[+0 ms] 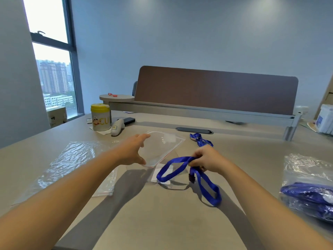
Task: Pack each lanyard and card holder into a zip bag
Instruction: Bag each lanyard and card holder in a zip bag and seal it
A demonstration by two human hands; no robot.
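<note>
Two hands busy, left hand (134, 152) holding zip bag (162, 147), right hand (205, 157) gripping lanyard (180, 160)

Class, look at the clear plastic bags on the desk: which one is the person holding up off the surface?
The zip bag in the middle, held by the left hand. The pile of bags on the left and the filled bag on the right lie on the desk.

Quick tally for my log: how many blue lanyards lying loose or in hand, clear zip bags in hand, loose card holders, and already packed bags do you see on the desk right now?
Blue lanyards, unpacked: 2, one in the right hand at, one behind it
Zip bag in the left hand: 1
Card holder on desk: 1
Packed bags at right, blurred: at least 1
Total: 5
</note>
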